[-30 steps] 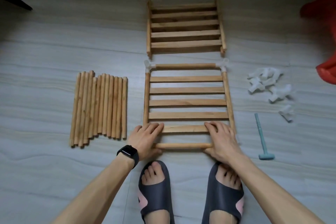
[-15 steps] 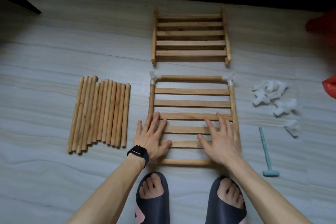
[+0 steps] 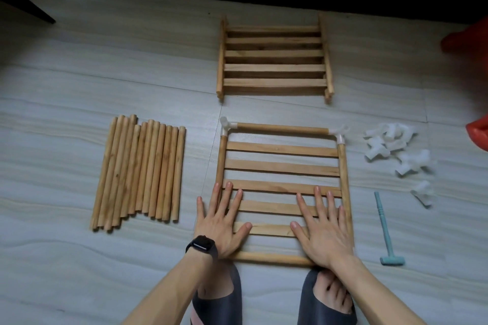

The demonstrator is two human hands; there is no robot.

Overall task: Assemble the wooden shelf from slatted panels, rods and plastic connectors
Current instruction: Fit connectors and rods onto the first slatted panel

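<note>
A slatted wooden panel (image 3: 282, 167) lies flat on the floor in front of me, framed by rods, with white plastic connectors at its far left corner (image 3: 226, 124) and far right corner (image 3: 340, 132). My left hand (image 3: 220, 221) lies flat with spread fingers on the panel's near left part. My right hand (image 3: 323, 229) lies flat on its near right part. A rod (image 3: 272, 257) runs along the near edge under both palms. The near corners are hidden by my hands. A stack of further slatted panels (image 3: 274, 57) lies beyond.
A row of several loose rods (image 3: 140, 171) lies on the floor to the left. A heap of white connectors (image 3: 396, 150) and a small teal mallet (image 3: 386, 229) lie to the right. My slippered feet (image 3: 219, 295) stand just behind the panel. Something red (image 3: 467, 39) sits at far right.
Both hands have gone from gripping the near rod to lying flat farther up on the slats. The view has tilted up and the panel sits lower in frame.
</note>
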